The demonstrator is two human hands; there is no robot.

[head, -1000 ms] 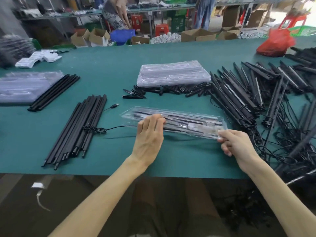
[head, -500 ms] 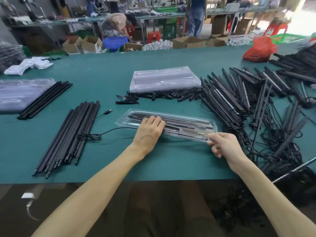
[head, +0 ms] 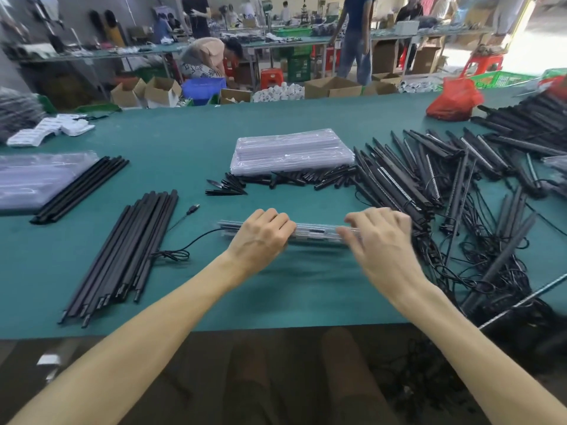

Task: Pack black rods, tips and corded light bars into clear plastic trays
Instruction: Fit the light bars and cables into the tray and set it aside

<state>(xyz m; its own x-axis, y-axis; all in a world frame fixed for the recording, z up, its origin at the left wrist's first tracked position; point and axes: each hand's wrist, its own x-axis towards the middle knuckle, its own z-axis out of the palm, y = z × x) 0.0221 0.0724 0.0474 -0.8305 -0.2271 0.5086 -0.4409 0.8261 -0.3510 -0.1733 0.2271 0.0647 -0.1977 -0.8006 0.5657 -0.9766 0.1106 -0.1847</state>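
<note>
Our left hand grips the left part of a flat, closed clear plastic tray, fingers curled over its far side. Our right hand lies across the tray's right end, thumb along the near side. It is blurred, so we cannot tell whether it grasps or only presses. The tray sits near the middle of the green worktop, towards the near edge, and we see it almost edge-on with dark parts inside. Both hands hide most of it.

A thin black cord runs out of the tray's left end, loops on the worktop and ends in a USB plug. The loop touches a bundle of long black rods lying slantwise towards the near left corner. A smaller bundle of black rods lies further left, beside a pile of clear plastic sheets at the left edge.

Beyond our hands, short black tips lie scattered in a row against a stack of empty clear plastic trays. To the right, a heap of corded black light bars spreads to the right edge, its tangled cords reaching our right wrist. A red plastic bag sits at the far right, and white packets at the far left.
</note>
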